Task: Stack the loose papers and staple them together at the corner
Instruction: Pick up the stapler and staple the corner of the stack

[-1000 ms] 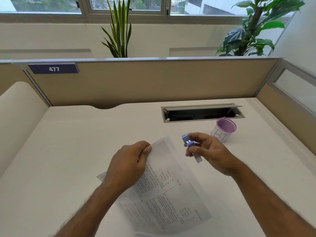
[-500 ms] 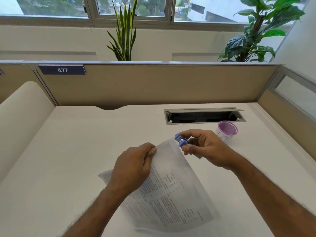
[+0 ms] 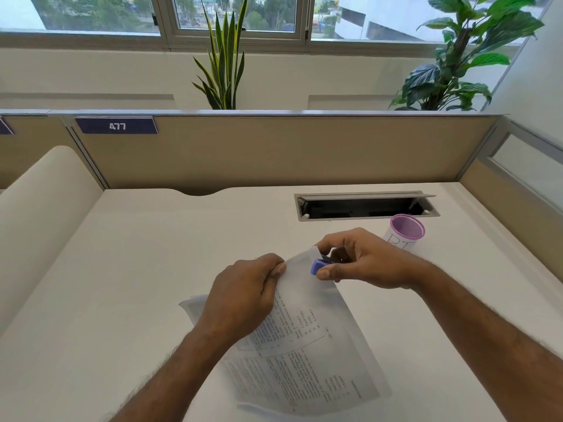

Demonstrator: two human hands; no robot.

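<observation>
Papers [image 3: 307, 345] lie just below the centre of the frame as a loose stack on the white table [image 3: 137, 284], angled so their far corner lifts off the surface near the middle. The left hand [image 3: 243, 296] is closed in a pinch on the upper edge of the stack, thumb on top, holding that corner up. The right hand [image 3: 362, 260] is wrapped around a small purple stapler [image 3: 320, 264], thumb under its nose and fingers over the top, with the mouth of the stapler pushed onto the raised corner. Whether the sheet edges are squared inside the mouth cannot be told; a second edge shows at the lower left of the stack, so the sheets look slightly offset.

The risks here, as a judgement: if the sheets are fanned, the staple may catch only the top sheet and miss the rest. With the corner held in the air and not backed by the table, the paper can buckle or slide out as the hand squeezes, giving a crooked or half-closed staple. A bite too near the tip could tear through. At the right of the frame, a purple-rimmed paper cup [image 3: 406, 233] stands just beyond the right hand, near enough that a wrist swing might knock it.
</observation>
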